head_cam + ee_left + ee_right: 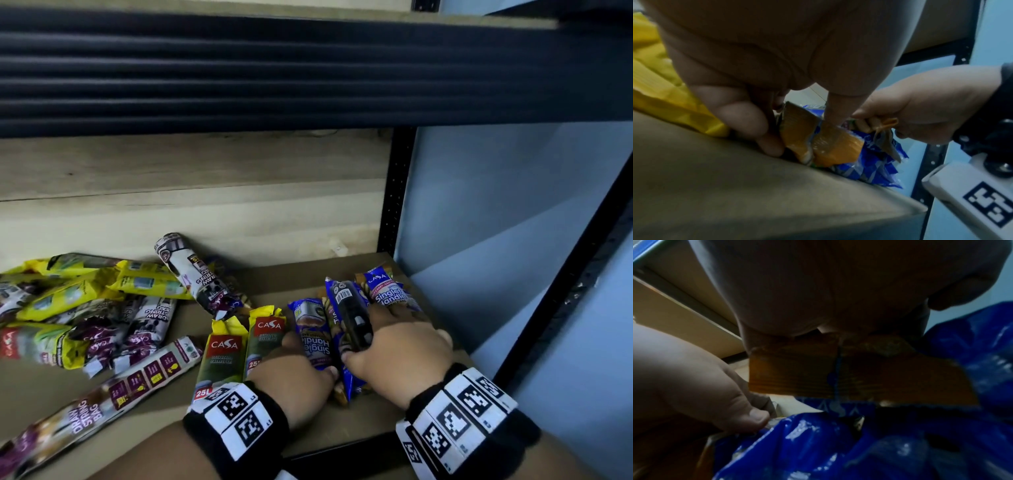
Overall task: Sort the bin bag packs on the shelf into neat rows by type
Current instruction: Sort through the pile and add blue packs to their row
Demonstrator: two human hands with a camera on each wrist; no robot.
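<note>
Several blue "Singlet Handle" packs (387, 291) lie side by side at the right end of the shelf board (281, 281). My left hand (308, 358) grips the leftmost blue pack (310, 330) near its front end. In the left wrist view my left hand (797, 129) pinches that pack's orange-edged end (830, 146). My right hand (370, 339) curls round the neighbouring blue packs, among them a dark-backed one (352, 315). In the right wrist view my right hand (838, 331) covers an orange pack end (797, 373) above glossy blue wrapping (818, 443).
Two yellow-green CASA 25L packs (226, 353) lie just left of my left hand. A loose heap of yellow packs (68, 294) and purple-white draw string packs (150, 322) fills the left side. A black upright post (394, 205) bounds the shelf on the right.
</note>
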